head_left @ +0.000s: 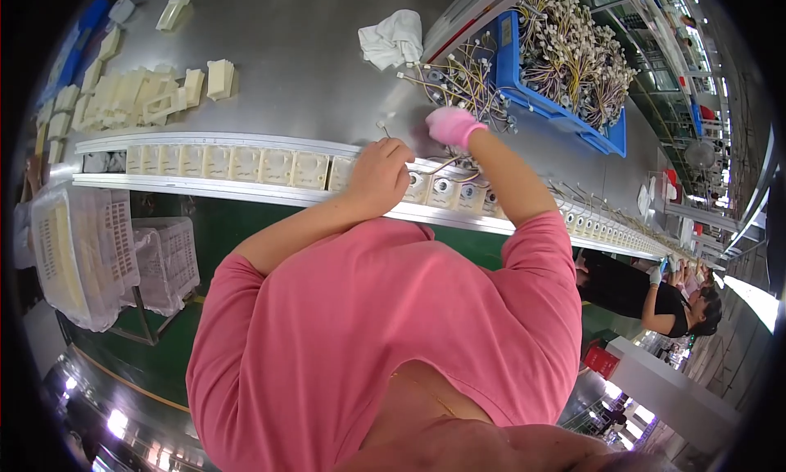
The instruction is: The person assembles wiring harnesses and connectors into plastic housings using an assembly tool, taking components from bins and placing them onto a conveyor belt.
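Observation:
My bare left hand [381, 176] is over the metal rail track [270, 141], its fingers curled down at a cream plastic housing [340, 173]. A thin wire with a white connector [381, 126] sticks up beside those fingers; what they grip is hidden. In a pink glove, my right hand [452, 128] is closed just beyond the track, at the near edge of a loose heap of wire harnesses [471, 83]. Its fingertips are turned away, so I cannot see what is in them. Under my right forearm, housings with round dark-centred parts [442, 192] sit in the track, some with wires over them.
A blue bin [565, 116] full of wire harnesses stands at the far right, near a metal post [479, 18]. A white cloth [393, 40] lies beside it. Loose cream housings [135, 95] are piled far left. Plastic crates [86, 251] stand near left. Another person [647, 292] works farther right.

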The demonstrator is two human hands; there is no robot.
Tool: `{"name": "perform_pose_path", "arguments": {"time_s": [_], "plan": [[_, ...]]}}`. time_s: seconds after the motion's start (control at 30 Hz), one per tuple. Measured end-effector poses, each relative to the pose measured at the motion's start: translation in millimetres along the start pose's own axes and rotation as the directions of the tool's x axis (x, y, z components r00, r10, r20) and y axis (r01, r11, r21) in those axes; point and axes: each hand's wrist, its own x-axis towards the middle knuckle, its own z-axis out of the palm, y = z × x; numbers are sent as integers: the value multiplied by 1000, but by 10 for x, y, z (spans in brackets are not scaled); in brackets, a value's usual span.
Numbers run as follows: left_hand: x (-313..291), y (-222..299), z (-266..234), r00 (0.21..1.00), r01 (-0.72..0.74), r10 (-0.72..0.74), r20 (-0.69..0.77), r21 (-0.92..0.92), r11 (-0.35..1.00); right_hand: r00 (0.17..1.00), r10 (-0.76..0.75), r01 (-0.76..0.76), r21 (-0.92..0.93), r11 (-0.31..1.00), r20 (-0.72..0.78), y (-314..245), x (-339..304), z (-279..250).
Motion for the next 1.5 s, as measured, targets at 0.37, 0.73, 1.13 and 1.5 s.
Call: {"name": "perform_pose_path", "arguments": {"time_s": [0.37,0.73,1.13,1.5], "plan": [[965,77,-252,978,-143,121,-167,-124,982,648,495,534,809,247,-579,157,-1220,-1109],[1228,-438,-138,816,489,-225,532,-428,760,510,628,821,551,-151,-588,-215,-1164,-1142],[641,-79,-433,641,679,-352,682,-718,-156,449,154,138,239,961,-880,-1203,-990,-409],[439,-413,-392,606,746,-442,661,-666,27,744,415,187,760,622,-523,-1313,-1146,-471]]}}
